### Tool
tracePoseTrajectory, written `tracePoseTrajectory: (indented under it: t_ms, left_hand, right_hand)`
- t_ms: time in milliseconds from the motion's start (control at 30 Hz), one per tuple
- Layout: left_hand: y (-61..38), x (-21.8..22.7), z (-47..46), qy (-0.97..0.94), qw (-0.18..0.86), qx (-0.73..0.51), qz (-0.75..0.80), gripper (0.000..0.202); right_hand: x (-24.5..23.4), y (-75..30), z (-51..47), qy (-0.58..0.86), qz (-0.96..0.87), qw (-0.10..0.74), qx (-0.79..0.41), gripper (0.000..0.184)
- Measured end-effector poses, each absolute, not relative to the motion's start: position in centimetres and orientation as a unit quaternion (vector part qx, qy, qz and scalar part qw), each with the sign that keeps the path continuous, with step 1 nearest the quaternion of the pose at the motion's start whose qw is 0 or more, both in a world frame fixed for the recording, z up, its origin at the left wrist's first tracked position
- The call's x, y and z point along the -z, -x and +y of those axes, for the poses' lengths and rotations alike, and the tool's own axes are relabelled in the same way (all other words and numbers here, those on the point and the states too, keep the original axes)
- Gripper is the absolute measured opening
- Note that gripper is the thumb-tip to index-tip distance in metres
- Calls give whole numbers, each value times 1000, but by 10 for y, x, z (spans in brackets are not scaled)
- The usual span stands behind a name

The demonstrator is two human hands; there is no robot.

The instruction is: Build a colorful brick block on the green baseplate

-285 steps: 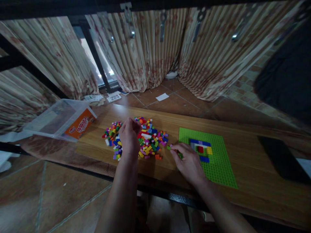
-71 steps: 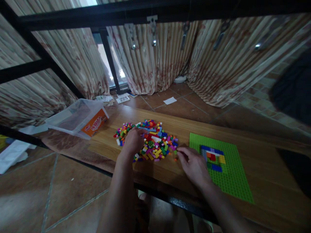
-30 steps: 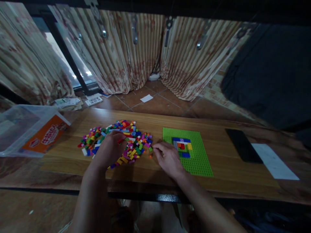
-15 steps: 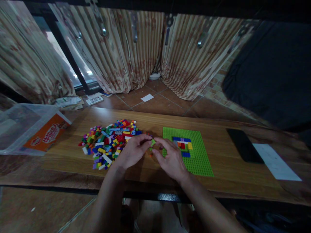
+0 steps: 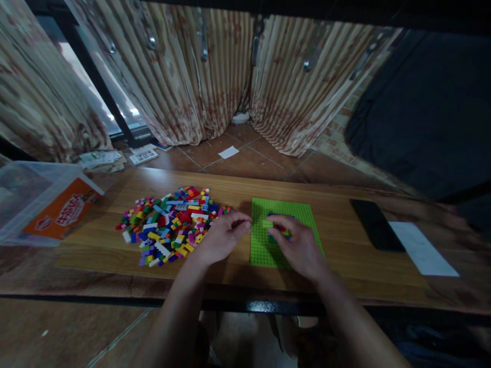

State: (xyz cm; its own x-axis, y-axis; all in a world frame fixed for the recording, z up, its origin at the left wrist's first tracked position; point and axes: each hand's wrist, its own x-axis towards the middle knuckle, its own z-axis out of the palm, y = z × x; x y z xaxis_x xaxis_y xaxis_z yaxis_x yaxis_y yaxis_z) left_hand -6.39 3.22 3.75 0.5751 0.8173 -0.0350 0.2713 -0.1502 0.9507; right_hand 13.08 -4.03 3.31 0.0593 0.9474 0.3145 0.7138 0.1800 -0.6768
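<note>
My right hand (image 5: 301, 245) is over the green studded baseplate (image 5: 264, 253), its thumb and fingers pinching a small light green brick (image 5: 267, 223). Blue and other coloured bricks attached to the plate are mostly covered by that hand. Just off the plate's left edge is my left hand (image 5: 222, 237), with thumb and fingertips drawn together. Whether anything small sits between them cannot be made out. A heap of loose mixed bricks (image 5: 169, 225) spreads over the table left of my left hand.
A clear plastic bin (image 5: 38, 179) with an orange label stands at the table's left end. Right of the baseplate, a black phone-like slab (image 5: 376, 225) lies beside a white sheet (image 5: 424, 249). The wooden table (image 5: 345, 271) has a dark front edge.
My hands have parted. The right one has moved right over the baseplate with the light green brick, covering the built bricks. The left has stayed near the heap. The view has shifted slightly.
</note>
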Motion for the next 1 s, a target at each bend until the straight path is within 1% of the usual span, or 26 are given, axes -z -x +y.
tracePoseTrajectory:
  t_ms: [67, 133, 333, 400, 533, 767, 1000]
  left_hand:
    - [59, -34, 30, -724, 513, -258, 383, 23]
    - [54, -30, 29, -735, 499, -251, 383, 24]
    - [38, -23, 22, -757, 473, -232, 385, 23]
    - [33, -23, 20, -772, 459, -221, 381, 23]
    - [28, -24, 18, -790, 436, -197, 383, 24]
    - [25, -22, 18, -798, 419, -184, 392, 25]
    - [24, -19, 17, -805, 407, -182, 391, 26]
  right_hand:
    - [-34, -155, -44, 676, -607, 396, -139, 21]
    - [-33, -174, -47, 707, -574, 389, -136, 24]
    - [-21, -177, -48, 695, -639, 296, -147, 18]
    - [-18, -173, -47, 698, -644, 277, -145, 16]
    - [-16, -167, -47, 724, -614, 273, -160, 15]
    - [-14, -159, -47, 746, -585, 272, -165, 17]
    - [-14, -148, -44, 749, -610, 234, -111, 15]
